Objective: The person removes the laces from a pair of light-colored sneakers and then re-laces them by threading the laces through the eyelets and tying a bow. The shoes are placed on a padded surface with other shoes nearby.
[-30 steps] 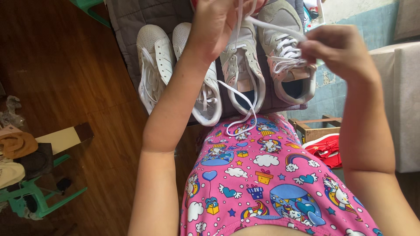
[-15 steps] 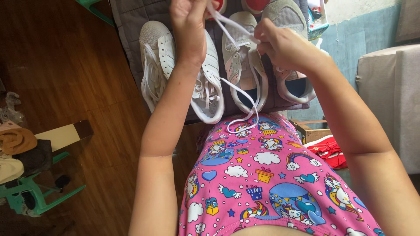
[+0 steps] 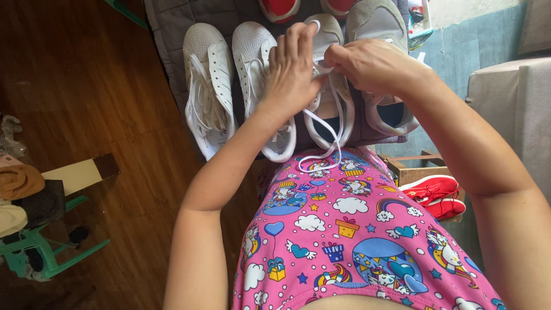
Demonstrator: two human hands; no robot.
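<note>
A grey sneaker (image 3: 323,109) lies on a grey quilted mat (image 3: 166,34), toe away from me. My left hand (image 3: 291,72) and my right hand (image 3: 367,63) meet over its tongue, both pinching its white shoelace (image 3: 328,135). The lace's loose ends trail down over the mat's edge onto my pink patterned shorts (image 3: 350,229). A second grey sneaker (image 3: 379,23) lies to the right, partly under my right hand. Two white sneakers (image 3: 206,86) lie to the left of my left hand.
Red shoe toes (image 3: 279,8) show at the mat's far edge. A pair of red shoes (image 3: 436,195) sits on a wooden crate at right, near a pale sofa (image 3: 511,103). A green plastic stool (image 3: 40,247) with clutter stands on the dark wood floor at left.
Both hands have come down from a raised, spread position onto the grey sneaker. The lace that was stretched taut between them is now gathered close over the shoe's tongue.
</note>
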